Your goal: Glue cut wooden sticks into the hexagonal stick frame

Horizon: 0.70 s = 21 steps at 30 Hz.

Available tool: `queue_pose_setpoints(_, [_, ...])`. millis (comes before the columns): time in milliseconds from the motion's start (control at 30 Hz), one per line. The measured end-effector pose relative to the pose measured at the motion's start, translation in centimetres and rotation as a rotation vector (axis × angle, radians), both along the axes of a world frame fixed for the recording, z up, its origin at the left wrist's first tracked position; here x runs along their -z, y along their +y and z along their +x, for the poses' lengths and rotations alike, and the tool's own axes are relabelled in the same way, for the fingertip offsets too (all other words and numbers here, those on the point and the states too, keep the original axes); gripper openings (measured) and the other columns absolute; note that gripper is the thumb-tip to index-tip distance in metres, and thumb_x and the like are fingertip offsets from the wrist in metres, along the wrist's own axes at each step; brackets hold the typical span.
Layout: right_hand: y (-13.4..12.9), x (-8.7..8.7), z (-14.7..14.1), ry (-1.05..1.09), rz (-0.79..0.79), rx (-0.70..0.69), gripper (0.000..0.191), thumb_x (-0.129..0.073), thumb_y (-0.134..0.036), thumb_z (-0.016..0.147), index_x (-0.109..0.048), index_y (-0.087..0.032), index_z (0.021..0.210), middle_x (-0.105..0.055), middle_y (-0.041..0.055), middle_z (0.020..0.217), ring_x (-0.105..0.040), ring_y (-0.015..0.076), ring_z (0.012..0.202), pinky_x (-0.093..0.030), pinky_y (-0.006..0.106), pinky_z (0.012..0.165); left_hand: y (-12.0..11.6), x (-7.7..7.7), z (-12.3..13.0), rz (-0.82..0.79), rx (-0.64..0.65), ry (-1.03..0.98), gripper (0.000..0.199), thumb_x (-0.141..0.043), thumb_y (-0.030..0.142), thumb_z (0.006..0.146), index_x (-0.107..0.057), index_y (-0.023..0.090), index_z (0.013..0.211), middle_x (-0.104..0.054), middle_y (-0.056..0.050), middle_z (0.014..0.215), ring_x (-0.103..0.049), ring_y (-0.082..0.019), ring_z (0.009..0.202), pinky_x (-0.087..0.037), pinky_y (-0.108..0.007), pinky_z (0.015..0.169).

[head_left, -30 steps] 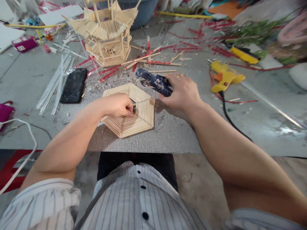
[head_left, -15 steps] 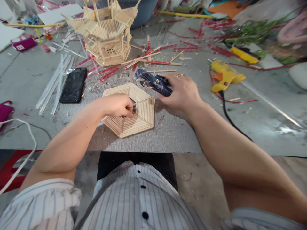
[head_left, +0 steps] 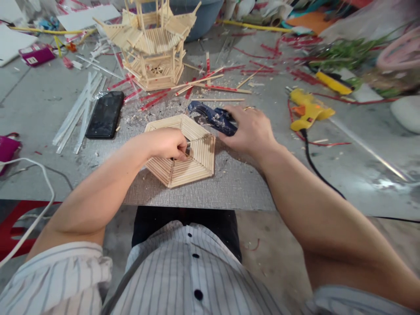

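Note:
A hexagonal panel of thin wooden sticks [head_left: 200, 159] lies near the table's front edge, with a small opening at its middle. My left hand [head_left: 169, 144] is closed at that opening, its fingers pinching the inner edge of the panel; the fingertips are partly hidden. Just right of the panel, my right hand [head_left: 251, 127] is wrapped round a dark blue hand cutter [head_left: 218, 119] flecked with pale residue. The cutter's curved head points left, above the panel's far right edge.
A wooden-stick pavilion model [head_left: 155, 48] stands behind the panel, near loose sticks with red strips [head_left: 213, 85]. A phone [head_left: 105, 114] and clear glue sticks [head_left: 78, 111] lie left. On the right are a yellow glue gun [head_left: 310, 109], its black cord [head_left: 310, 155] and a yellow-handled knife [head_left: 333, 83].
The camera view has shifted slightly, so the tabletop things appear a little further right. Both hands keep nearly the same pose around the panel and the cutter.

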State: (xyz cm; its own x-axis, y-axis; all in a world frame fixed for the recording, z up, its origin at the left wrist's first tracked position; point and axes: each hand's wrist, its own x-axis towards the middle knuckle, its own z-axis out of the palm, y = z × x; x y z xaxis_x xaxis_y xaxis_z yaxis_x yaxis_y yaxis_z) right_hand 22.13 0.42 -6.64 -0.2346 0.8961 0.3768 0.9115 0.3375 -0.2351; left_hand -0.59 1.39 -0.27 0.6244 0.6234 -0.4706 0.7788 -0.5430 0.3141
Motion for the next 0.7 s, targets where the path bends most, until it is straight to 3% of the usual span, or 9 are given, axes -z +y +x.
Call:
queue_pose_setpoints(300, [0.02, 0.08, 0.01, 0.007, 0.040, -0.008, 0.053, -0.059, -0.042, 0.071, -0.054, -0.023, 0.120, -0.066, 0.0115, 0.104, -0.059, 0.0348, 0.096, -0.043, 0.052, 0.085, 0.24, 0.11, -0.57, -0.073, 0.036, -0.079, 0.016, -0.064, 0.032, 0.071, -0.072, 0.018, 0.074, -0.068, 0.002, 0.065, -0.052, -0.008, 0.056, -0.032, -0.022, 0.058])
queue_pose_setpoints(467, [0.09, 0.10, 0.14, 0.033, 0.043, -0.014, 0.054, -0.059, -0.037, 0.069, -0.054, -0.023, 0.121, -0.065, 0.0121, 0.106, -0.060, 0.0337, 0.095, -0.043, 0.052, 0.085, 0.16, -0.57, -0.90, -0.095, 0.007, -0.146, 0.019, -0.061, 0.032, 0.072, -0.072, 0.018, 0.077, -0.070, 0.001, 0.070, -0.055, -0.009, 0.062, -0.035, -0.021, 0.061])
queue_pose_setpoints(700, [-0.12, -0.48, -0.12, 0.060, 0.063, -0.086, 0.057, -0.058, -0.032, 0.067, -0.053, -0.021, 0.122, -0.064, 0.0125, 0.112, -0.059, 0.0341, 0.101, -0.042, 0.051, 0.088, -0.08, -0.19, -0.56, 0.183, -0.199, -0.603, 0.018, -0.059, 0.031, 0.076, -0.066, 0.014, 0.075, -0.064, 0.001, 0.068, -0.053, -0.008, 0.063, -0.038, -0.021, 0.063])
